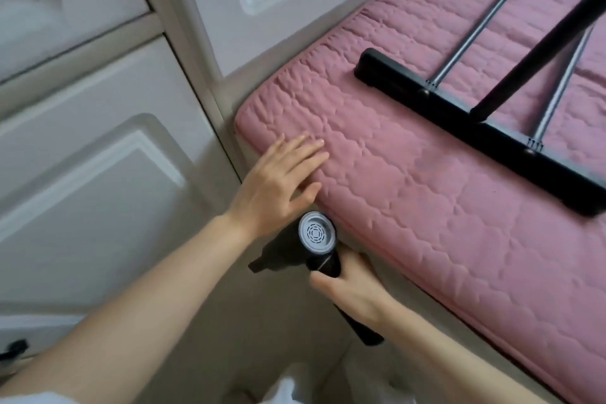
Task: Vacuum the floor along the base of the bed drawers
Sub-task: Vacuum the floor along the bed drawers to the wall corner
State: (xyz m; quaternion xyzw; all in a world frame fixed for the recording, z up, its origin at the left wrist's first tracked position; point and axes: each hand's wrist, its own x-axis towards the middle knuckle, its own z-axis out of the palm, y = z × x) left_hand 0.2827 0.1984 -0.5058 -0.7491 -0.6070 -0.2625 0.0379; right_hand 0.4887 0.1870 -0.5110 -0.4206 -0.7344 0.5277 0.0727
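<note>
Here, a small black handheld vacuum with a round grey vented end cap (317,234), gripped about its dark handle by the right hand (352,290), fingers curled round it, just below the near edge of the pink quilted mattress (426,207). Long axis of the vacuum running down and away from the camera, grey cap up toward the viewer, dark nozzle end showing to the lower left of the cap and aimed at the beige floor (255,321). Left hand (278,184) released, fingers straight and spread, fingertips resting on the mattress corner, holding nothing, just above and left of the vacuum. Bed drawers themselves hidden beneath the mattress overhang, their base line judged to run along that edge toward the lower right; nozzle tip's contact with the floor impossible to tell. Right hand the nearer to the work; coming sweep likely to follow the bed edge, nozzle kept low and close in. White panelled cabinet doors (98,174) at left; black-footed metal rack (475,128) lying on the mattress, well apart from both hands.
</note>
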